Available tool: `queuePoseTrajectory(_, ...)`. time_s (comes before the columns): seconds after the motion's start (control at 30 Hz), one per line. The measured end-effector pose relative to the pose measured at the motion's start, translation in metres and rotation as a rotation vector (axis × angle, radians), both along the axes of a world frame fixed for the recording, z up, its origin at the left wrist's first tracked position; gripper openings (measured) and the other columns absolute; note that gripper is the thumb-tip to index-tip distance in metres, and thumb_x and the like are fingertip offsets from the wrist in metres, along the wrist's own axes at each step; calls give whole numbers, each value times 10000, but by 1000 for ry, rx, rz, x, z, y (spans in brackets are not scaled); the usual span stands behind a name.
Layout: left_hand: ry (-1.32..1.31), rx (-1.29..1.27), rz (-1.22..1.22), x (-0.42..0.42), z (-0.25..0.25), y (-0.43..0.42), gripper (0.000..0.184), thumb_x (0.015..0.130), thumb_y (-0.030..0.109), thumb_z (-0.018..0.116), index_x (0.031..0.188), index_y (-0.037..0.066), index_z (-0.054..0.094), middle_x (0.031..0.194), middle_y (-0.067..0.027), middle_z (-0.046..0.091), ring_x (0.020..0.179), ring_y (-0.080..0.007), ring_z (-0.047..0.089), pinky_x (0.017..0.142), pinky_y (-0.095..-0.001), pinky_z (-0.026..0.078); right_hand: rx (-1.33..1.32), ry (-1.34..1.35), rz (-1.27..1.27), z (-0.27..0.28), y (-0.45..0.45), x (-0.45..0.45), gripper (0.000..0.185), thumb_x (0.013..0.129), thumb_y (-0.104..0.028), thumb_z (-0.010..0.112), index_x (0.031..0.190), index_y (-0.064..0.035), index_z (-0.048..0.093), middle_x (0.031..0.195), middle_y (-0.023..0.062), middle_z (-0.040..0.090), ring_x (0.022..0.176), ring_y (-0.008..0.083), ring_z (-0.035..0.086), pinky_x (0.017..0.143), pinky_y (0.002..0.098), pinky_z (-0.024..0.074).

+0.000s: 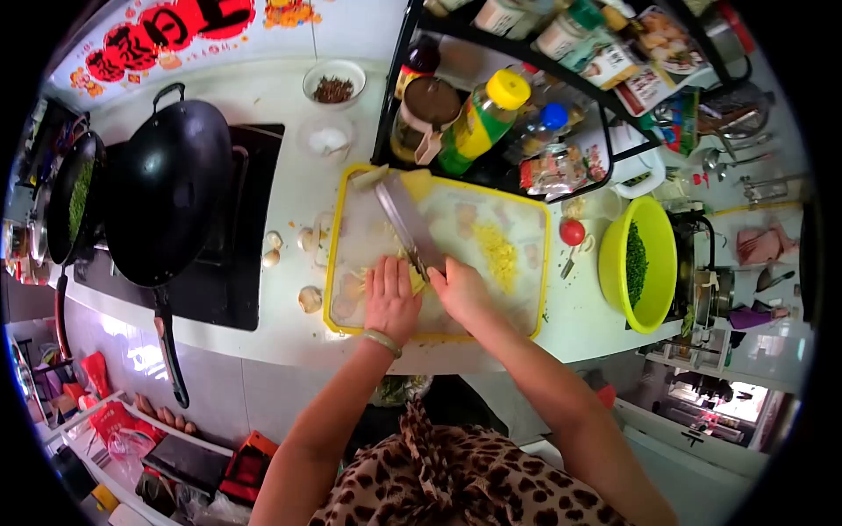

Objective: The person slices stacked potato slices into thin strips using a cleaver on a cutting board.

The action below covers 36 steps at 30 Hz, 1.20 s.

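My left hand (392,298) lies with its fingers stretched out over pale yellow strips (357,282) on the cutting board. My right hand (462,292) is closed round the handle of a cleaver (405,219), whose blade points away from me, just ahead of the left fingertips. The cutting board (546,272) is whitish with a yellow rim. A heap of finely chopped pale yellow pieces (497,254) sits on its right part. Near the far edge, a larger pale yellow piece (418,184) lies partly behind the blade. My left fingers hide some of the strips.
A black wok (171,193) stands on the cooktop, left, beside a pan (74,197) of chopped greens. A lime-green bowl (611,272) holds more greens. Bottles fill a black rack (383,131) behind the board. A small red-handled knife (572,235) and mushrooms (310,299) flank the board.
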<state>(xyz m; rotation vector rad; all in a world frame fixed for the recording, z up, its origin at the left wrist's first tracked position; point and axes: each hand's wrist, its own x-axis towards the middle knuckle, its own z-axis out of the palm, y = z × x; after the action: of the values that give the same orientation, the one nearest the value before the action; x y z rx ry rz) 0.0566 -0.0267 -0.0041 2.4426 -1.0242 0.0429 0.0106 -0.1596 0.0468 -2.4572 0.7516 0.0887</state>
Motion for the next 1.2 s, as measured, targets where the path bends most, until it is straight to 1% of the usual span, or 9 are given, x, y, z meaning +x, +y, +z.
queuePoseTrajectory(0.27, 43, 2, 17, -2, 17, 12, 718, 810, 363, 657, 1351, -16, 377, 1398, -187, 368, 1316, -361, 331, 1076, -535, 259, 73, 155, 172, 69, -11, -31, 281, 907, -265, 523, 872, 14, 543, 741, 226, 612, 728, 418, 601, 668, 507, 471)
queuePoseTrajectory(0.5, 56, 64, 34, -3, 4, 9, 675, 827, 335, 633, 1348, -14, 384, 1384, -169, 394, 1315, -349, 343, 1072, -526, 272, 118, 256, 189, 59, -13, -41, 274, 909, -251, 523, 861, 17, 542, 725, 215, 611, 701, 413, 599, 663, 493, 473)
queuePoseTrajectory(0.6, 13, 110, 39, -2, 0, 7, 650, 829, 316, 627, 1340, -14, 397, 1377, -161, 405, 1311, -340, 352, 1068, -524, 282, 145, 247, 204, 51, -10, -30, 300, 911, -289, 529, 921, 11, 537, 705, 230, 604, 700, 417, 599, 632, 494, 471)
queuePoseTrajectory(0.7, 0, 87, 9, -2, -3, 9, 652, 831, 316, 624, 1343, -14, 392, 1374, -160, 407, 1307, -340, 358, 1062, -524, 290, 56, 259, 202, 40, 1, -14, 295, 908, -288, 538, 881, 6, 546, 695, 226, 605, 673, 416, 596, 620, 492, 475)
queuePoseTrajectory(0.77, -23, 32, 13, -3, -3, 7, 669, 785, 267, 668, 1329, -14, 399, 1350, -177, 418, 1296, -357, 361, 1065, -515, 285, -7, 175, 118, 7, 10, -5, 310, 918, -310, 508, 869, -6, 545, 716, 212, 622, 672, 402, 611, 607, 504, 478)
queuePoseTrajectory(0.87, 19, 15, 36, -3, -4, 6, 665, 781, 238, 671, 1331, -13, 395, 1348, -179, 415, 1288, -361, 366, 1063, -516, 288, -5, 53, 23, -11, 10, 1, 314, 909, -320, 516, 872, -10, 547, 719, 217, 622, 676, 411, 608, 613, 504, 480)
queuePoseTrajectory(0.97, 52, -41, 31, -1, -4, 6, 672, 776, 208, 675, 1338, -14, 382, 1355, -187, 406, 1282, -360, 369, 1066, -511, 289, 7, 5, 76, 2, -3, -3, 301, 905, -308, 522, 864, -11, 546, 709, 220, 616, 679, 421, 602, 615, 515, 474)
queuePoseTrajectory(1.07, 44, -72, 50, -3, 2, 7, 671, 784, 218, 675, 1334, -25, 378, 1359, -192, 400, 1283, -361, 367, 1075, -488, 295, 45, 87, 127, 54, -7, -14, 287, 903, -291, 530, 868, -6, 543, 727, 220, 612, 706, 421, 600, 645, 508, 473)
queuePoseTrajectory(1.2, 23, -76, 68, -2, 5, 7, 674, 782, 232, 683, 1327, -31, 386, 1363, -189, 401, 1284, -359, 372, 1070, -476, 313, 31, 22, 205, 59, -15, -39, 290, 889, -274, 565, 844, 10, 524, 704, 221, 599, 681, 426, 588, 606, 495, 458)
